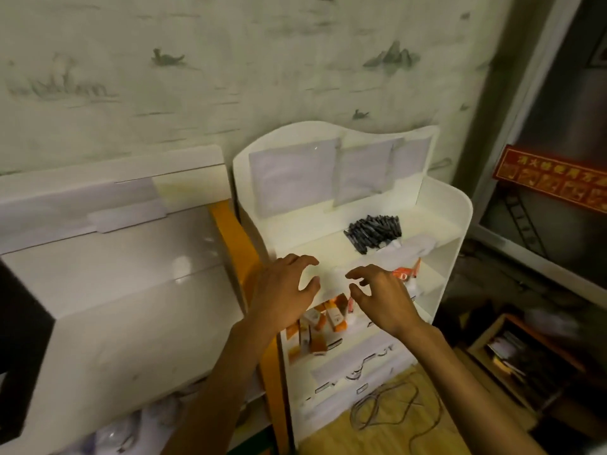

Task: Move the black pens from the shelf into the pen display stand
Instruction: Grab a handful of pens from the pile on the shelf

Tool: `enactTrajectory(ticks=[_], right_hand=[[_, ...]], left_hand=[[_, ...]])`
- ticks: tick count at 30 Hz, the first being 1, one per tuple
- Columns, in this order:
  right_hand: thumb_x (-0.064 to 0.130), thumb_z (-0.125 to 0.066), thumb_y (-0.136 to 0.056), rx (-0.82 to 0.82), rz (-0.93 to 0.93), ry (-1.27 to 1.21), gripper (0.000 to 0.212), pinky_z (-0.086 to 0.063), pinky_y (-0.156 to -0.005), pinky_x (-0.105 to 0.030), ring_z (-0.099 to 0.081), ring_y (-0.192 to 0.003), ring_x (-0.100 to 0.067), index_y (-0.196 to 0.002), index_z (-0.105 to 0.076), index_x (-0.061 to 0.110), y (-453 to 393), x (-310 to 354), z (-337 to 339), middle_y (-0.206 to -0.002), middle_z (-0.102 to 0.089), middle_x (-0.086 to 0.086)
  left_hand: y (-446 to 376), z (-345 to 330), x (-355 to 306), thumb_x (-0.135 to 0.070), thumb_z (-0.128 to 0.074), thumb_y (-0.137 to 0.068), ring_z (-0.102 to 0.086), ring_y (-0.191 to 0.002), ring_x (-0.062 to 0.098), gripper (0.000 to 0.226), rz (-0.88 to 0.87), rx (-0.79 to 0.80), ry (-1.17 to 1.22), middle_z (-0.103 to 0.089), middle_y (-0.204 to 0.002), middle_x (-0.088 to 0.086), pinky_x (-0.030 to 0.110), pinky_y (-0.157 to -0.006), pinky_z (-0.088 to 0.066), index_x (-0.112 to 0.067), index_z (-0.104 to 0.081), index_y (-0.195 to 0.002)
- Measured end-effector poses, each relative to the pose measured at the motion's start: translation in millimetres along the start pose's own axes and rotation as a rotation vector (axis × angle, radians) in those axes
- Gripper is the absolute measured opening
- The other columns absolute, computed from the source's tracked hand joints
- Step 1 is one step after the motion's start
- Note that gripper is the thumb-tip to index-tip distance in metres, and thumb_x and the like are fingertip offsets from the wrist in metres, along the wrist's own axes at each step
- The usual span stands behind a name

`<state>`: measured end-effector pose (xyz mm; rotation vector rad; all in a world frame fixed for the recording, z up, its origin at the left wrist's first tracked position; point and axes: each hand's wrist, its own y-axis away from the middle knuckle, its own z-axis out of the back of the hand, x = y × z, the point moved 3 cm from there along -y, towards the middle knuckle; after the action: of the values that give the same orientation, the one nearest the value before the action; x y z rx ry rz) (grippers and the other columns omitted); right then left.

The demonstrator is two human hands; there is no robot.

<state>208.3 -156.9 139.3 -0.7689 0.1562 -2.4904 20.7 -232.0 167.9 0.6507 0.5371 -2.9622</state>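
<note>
**Two empty hands, pens one tier up**

Both of your hands are out in front of you, low in the view, holding nothing. Your left hand has its fingers spread and loosely arched, thumb apart; your right hand mirrors it just beside, fingers bent in a loose claw with nothing between them. They hover facing each other over the front lip of the white shelf unit, which reads as a two-handed scoop being readied, sensible for loose pens that would scatter from a one-handed pinch.

Beneath your hands, the lower tiers hold small orange-and-white boxes, tipped at odd angles (not your concern here).

Beyond your fingertips, on the top tier, lie the black pens: a loose heap, mostly parallel and slanting, set toward the right side of that tier. They are well apart from both hands, up and to the right, nearer your right hand than your left. None has been lifted yet.

Which piece counts as the pen display stand I cannot tell; a large pale unit stands to the left. Behind everything is the patterned wall.
</note>
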Motion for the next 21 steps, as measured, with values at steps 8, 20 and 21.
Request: enactTrajectory(ticks=[8, 20, 21], right_hand=[[0.026, -0.058, -0.096, 0.039, -0.005, 0.028, 0.026, -0.046, -0.079, -0.025, -0.065, -0.101, -0.014, -0.121, -0.067, 0.024, -68.1, -93.6, -7.6, -0.12, -0.067, 0.002], [0.021, -0.061, -0.094, 0.131, 0.011, 0.029, 0.026, -0.049, -0.08, -0.028, -0.065, -0.102, -0.019, -0.118, -0.069, 0.019, -195.9, -204.6, -29.7, -0.117, -0.07, 0.0], [0.02, -0.061, -0.093, 0.138, 0.014, 0.025, 0.026, -0.049, -0.08, -0.029, -0.065, -0.101, -0.019, -0.118, -0.069, 0.019, -202.4, -211.7, -31.5, -0.115, -0.071, 0.0]], left_hand=[[-84.6, -85.5, -9.7, -0.049, -0.051, -0.098, -0.058, -0.117, 0.014, 0.035, 0.073, 0.058, -0.017, -0.06, -0.134, -0.01, 0.038, -0.105, -0.043, -0.039, -0.054, -0.132], [-201.2, -184.2, 15.0, -0.042, -0.056, -0.095, -0.061, -0.106, 0.015, 0.029, 0.274, 0.129, 0.116, -0.065, -0.118, -0.008, 0.039, -0.094, -0.049, -0.034, -0.06, -0.122], [-206.7, -191.4, 17.4, -0.043, -0.056, -0.095, -0.06, -0.104, 0.014, 0.028, 0.296, 0.145, 0.127, -0.065, -0.117, -0.009, 0.039, -0.094, -0.05, -0.034, -0.06, -0.121]])
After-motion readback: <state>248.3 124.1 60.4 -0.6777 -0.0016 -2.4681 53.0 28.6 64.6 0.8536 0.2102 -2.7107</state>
